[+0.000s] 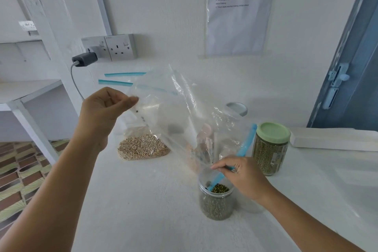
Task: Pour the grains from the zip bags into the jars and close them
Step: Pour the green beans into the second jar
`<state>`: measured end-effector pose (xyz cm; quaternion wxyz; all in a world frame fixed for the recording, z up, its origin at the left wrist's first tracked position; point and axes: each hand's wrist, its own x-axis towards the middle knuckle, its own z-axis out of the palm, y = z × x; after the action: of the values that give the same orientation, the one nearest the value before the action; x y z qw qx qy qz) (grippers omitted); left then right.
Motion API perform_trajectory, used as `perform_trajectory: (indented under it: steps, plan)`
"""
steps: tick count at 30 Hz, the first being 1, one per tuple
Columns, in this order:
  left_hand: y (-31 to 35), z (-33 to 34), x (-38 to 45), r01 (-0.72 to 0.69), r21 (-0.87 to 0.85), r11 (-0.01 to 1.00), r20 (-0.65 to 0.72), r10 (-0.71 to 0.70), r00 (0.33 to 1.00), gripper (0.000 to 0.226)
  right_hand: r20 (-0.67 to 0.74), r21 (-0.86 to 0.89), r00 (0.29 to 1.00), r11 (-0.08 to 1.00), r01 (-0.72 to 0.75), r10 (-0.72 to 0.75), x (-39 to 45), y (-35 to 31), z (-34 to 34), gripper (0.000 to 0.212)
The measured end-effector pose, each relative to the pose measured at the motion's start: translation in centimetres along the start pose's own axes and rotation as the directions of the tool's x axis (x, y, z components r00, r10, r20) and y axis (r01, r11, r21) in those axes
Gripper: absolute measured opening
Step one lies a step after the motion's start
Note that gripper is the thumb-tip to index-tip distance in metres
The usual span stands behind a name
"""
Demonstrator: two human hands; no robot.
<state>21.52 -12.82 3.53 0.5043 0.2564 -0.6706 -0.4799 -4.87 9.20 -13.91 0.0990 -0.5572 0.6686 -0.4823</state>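
A person's two bare arms reach over a white counter [143, 221], seen from above and behind the hands. The left hand [104, 106] is raised, its thumb and curled fingers pinching the bottom corner of a clear plastic zip bag [173, 112], which hangs slanting down and to the right from those fingers. A few dark grains cling inside the bag just below the left fingertips. The right hand [239, 174] is lower, its fingers curled and pinching the bag's mouth at the blue zip strip [245, 145]; part of the strip runs up and away from the fingers, and part dips below them into an open jar [215, 198]. That jar stands directly under and slightly left of the right fingertips, nearly full of small green grains, with no lid on it. Just beyond the right hand, to its right, stands a second jar [270, 149] of green grains, closed with a pale green lid. Farther back, past the right fingers, a loose lid [237, 108] lies on the counter. Below and right of the left fingertips, behind the held bag, lies another bag of pale beige grains [143, 147]. Two empty bags with blue strips [122, 77] lie beyond the left hand, near a wall socket [120, 47] with a grey charger [84, 59] plugged in. A printed paper sheet [239, 10] hangs on the wall.
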Motion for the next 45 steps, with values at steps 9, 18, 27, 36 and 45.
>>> perform_trajectory:
  steps: [9,18,27,36,45]
  plan:
    - [-0.2,-0.1,-0.5,0.046,-0.156,0.987,0.116,-0.028,0.993,0.018,-0.006,-0.012,1.0,1.0,-0.012,0.012,0.1,0.2,0.1,0.025]
    - [-0.9,0.2,-0.4,0.041,-0.214,0.976,0.068,-0.027,0.997,0.013,0.005,-0.018,1.0,1.0,-0.015,0.015,0.2,0.1,0.1,0.026]
    - [-1.1,-0.1,-0.3,0.035,-0.258,0.966,0.063,-0.019,0.998,0.017,0.006,-0.005,1.0,1.0,-0.023,0.023,0.1,0.0,0.0,0.027]
    - [-1.6,0.3,-0.9,0.044,-0.292,0.955,0.089,-0.019,0.996,0.043,-0.005,0.001,1.0,1.0,-0.014,0.014,0.1,-0.1,0.0,0.026]
    - [-3.4,2.3,-2.2,0.206,-0.439,0.874,0.021,-0.219,0.975,0.082,-0.008,0.01,1.0,1.0,0.004,-0.003,0.1,-0.1,0.0,0.025]
